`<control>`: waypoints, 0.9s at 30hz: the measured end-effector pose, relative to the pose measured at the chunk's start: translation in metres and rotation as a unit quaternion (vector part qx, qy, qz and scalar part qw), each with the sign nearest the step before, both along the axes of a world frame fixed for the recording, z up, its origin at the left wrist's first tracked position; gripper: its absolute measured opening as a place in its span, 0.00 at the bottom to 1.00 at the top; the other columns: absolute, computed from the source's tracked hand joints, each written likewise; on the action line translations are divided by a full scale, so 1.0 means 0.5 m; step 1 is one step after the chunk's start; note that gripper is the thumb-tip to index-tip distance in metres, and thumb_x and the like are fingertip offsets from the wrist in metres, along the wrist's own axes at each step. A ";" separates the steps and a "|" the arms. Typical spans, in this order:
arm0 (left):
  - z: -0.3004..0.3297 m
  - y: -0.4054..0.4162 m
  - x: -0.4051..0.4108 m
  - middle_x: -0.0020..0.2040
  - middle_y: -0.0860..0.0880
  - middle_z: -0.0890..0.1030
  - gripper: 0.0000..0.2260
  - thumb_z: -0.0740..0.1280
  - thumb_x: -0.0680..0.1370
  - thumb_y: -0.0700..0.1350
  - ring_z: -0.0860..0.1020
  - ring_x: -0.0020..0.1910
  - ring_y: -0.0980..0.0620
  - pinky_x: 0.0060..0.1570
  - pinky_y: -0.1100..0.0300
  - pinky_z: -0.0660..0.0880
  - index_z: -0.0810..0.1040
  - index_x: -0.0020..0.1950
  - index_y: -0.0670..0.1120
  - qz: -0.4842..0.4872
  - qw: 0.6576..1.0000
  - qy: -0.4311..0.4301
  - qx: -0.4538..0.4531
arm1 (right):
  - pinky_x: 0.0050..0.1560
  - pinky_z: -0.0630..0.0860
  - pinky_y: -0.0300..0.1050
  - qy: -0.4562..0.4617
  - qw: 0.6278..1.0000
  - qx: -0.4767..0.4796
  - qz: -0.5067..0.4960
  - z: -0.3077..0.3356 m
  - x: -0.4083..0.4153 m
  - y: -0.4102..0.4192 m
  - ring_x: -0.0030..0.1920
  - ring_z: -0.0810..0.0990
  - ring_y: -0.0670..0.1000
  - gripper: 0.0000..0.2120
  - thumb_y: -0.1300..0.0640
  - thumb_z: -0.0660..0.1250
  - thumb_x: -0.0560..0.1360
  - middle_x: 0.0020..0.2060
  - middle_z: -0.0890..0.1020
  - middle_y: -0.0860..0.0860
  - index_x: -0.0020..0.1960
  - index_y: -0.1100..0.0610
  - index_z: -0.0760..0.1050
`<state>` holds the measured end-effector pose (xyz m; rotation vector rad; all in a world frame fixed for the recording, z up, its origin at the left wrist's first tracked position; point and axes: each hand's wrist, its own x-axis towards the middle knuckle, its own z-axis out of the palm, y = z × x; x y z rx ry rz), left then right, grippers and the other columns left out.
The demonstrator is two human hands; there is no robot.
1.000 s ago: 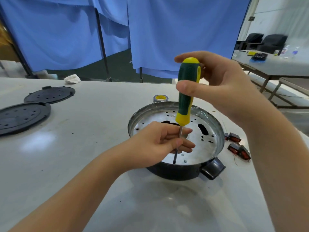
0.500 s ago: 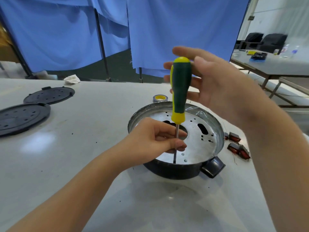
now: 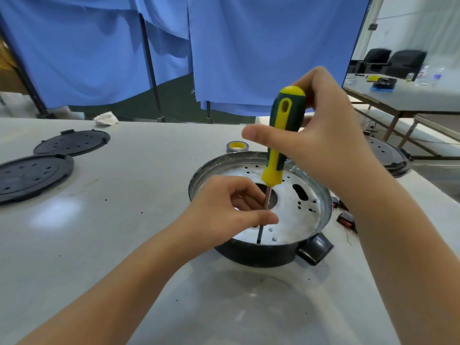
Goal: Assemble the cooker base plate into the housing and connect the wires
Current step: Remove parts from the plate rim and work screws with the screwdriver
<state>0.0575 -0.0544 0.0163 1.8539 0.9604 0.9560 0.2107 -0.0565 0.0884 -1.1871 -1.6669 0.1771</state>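
while right hand (image 3: 321,135) grips screwdriver (image 3: 283,135) | left hand (image 3: 224,210) pinches its shaft | tip on base plate (image 3: 293,220)

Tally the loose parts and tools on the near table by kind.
Screwdriver: 1
Cooker housing with base plate: 1
Black perforated discs: 2
Tape roll: 1
Red-and-black switch parts, partly hidden by the arm: at least 2
White rag: 1
Total: at least 8

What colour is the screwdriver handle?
Dark green with yellow cap, stripe and collar on the screwdriver handle, clearest in the head view.
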 end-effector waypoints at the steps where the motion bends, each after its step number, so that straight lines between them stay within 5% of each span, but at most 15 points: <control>1: 0.000 0.001 -0.001 0.33 0.52 0.84 0.09 0.79 0.66 0.39 0.84 0.33 0.55 0.36 0.70 0.77 0.81 0.36 0.50 -0.002 1.000 -0.005 -0.010 | 0.44 0.76 0.38 0.004 1.000 -0.004 -0.001 -0.002 -0.003 0.000 0.41 0.74 0.41 0.29 0.38 0.77 0.60 0.39 0.74 0.44 0.47 0.52 0.66; 4: 0.002 0.003 -0.003 0.36 0.48 0.86 0.07 0.75 0.71 0.35 0.85 0.37 0.52 0.39 0.67 0.79 0.82 0.41 0.46 -0.031 0.997 -0.023 -0.060 | 0.51 0.81 0.44 0.094 0.977 -0.111 0.157 0.004 -0.001 0.003 0.49 0.83 0.47 0.24 0.40 0.70 0.68 0.50 0.81 0.53 0.56 0.51 0.68; 8: 0.006 0.002 -0.010 0.42 0.47 0.86 0.09 0.67 0.76 0.32 0.85 0.43 0.53 0.44 0.65 0.80 0.81 0.49 0.45 -0.074 0.993 -0.011 -0.088 | 0.56 0.79 0.52 0.252 0.876 -0.226 0.344 0.017 0.029 0.008 0.57 0.82 0.56 0.18 0.63 0.58 0.78 0.61 0.79 0.58 0.68 0.57 0.69; 12: 0.009 0.004 -0.017 0.46 0.49 0.86 0.13 0.63 0.79 0.31 0.85 0.47 0.54 0.48 0.65 0.79 0.80 0.52 0.49 -0.106 0.990 0.003 -0.093 | 0.57 0.79 0.49 0.168 0.923 -0.171 0.302 0.011 0.042 0.010 0.57 0.81 0.56 0.21 0.68 0.63 0.76 0.57 0.81 0.56 0.68 0.55 0.71; 16: 0.007 0.004 -0.010 0.42 0.52 0.86 0.08 0.74 0.73 0.40 0.85 0.43 0.55 0.47 0.65 0.80 0.83 0.47 0.52 -0.060 0.996 0.013 -0.059 | 0.51 0.80 0.41 0.086 0.978 -0.084 0.172 0.005 0.019 0.008 0.47 0.82 0.50 0.17 0.55 0.78 0.67 0.44 0.82 0.51 0.52 0.49 0.77; 20: -0.001 0.003 -0.004 0.33 0.51 0.85 0.08 0.80 0.66 0.43 0.85 0.35 0.54 0.39 0.66 0.80 0.82 0.38 0.48 0.019 0.999 -0.006 -0.034 | 0.40 0.75 0.32 0.064 0.997 -0.027 0.015 -0.008 -0.003 0.009 0.38 0.75 0.39 0.25 0.43 0.79 0.61 0.37 0.74 0.42 0.45 0.48 0.65; 22: -0.003 0.002 -0.002 0.32 0.51 0.85 0.07 0.79 0.68 0.42 0.84 0.34 0.55 0.37 0.69 0.78 0.82 0.38 0.47 0.016 0.999 -0.004 -0.032 | 0.42 0.78 0.33 0.090 0.994 -0.056 0.038 -0.009 -0.005 0.009 0.36 0.79 0.40 0.27 0.41 0.78 0.60 0.38 0.78 0.45 0.46 0.47 0.63; 24: -0.002 0.002 -0.001 0.33 0.51 0.85 0.06 0.76 0.70 0.40 0.85 0.35 0.55 0.37 0.69 0.78 0.81 0.39 0.47 0.006 0.999 -0.004 -0.037 | 0.48 0.82 0.44 0.150 0.971 -0.129 0.137 -0.004 0.002 0.009 0.42 0.85 0.48 0.27 0.44 0.75 0.64 0.43 0.84 0.52 0.54 0.49 0.65; 27: 0.000 0.005 -0.007 0.36 0.50 0.85 0.05 0.73 0.73 0.37 0.85 0.38 0.53 0.40 0.65 0.80 0.81 0.41 0.47 -0.016 0.999 -0.003 -0.044 | 0.52 0.81 0.49 0.235 0.910 -0.209 0.269 0.004 0.024 0.016 0.51 0.84 0.55 0.21 0.58 0.66 0.76 0.50 0.85 0.53 0.68 0.55 0.66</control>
